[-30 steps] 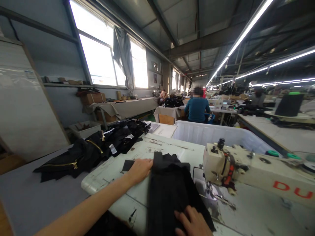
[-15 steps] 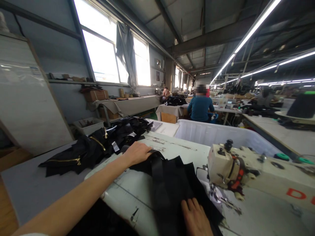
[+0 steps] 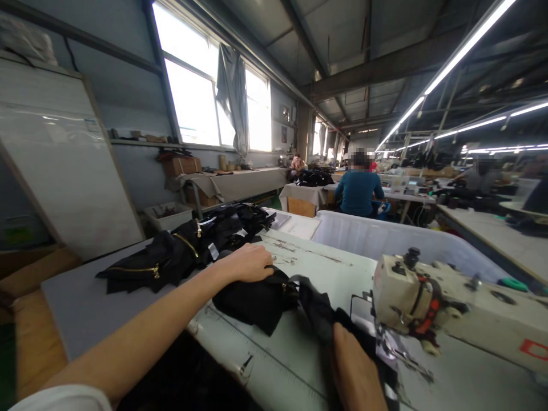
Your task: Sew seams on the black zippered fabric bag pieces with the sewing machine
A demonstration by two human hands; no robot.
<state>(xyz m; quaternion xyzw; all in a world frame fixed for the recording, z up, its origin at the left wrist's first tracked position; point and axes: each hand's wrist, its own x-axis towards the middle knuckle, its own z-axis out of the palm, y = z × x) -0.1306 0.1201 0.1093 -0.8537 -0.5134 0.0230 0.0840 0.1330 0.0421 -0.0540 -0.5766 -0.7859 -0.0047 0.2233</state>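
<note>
My left hand (image 3: pixel 250 262) rests with curled fingers on a black fabric piece (image 3: pixel 252 302) with a small gold zipper pull, lying on the pale machine table (image 3: pixel 312 251). My right hand (image 3: pixel 357 365), lower right, is closed on a black strap (image 3: pixel 317 308) that rises from the zippered piece and looks blurred. More black fabric lies under and beside the right hand. A sewing machine head (image 3: pixel 402 291) stands just to its right. What the left fingertips hold is hidden.
A pile of black pieces with gold zippers (image 3: pixel 171 257) lies at left. Behind the table stands a white plastic bin (image 3: pixel 385 231). A person in a blue top (image 3: pixel 359 191) sits farther back. Cardboard boxes (image 3: pixel 38 274) are at far left.
The black strap and fabric have shifted, showing the zippered piece by my left hand. My right hand has gone from lying spread on the fabric to gripping the strap. The view has turned slightly left.
</note>
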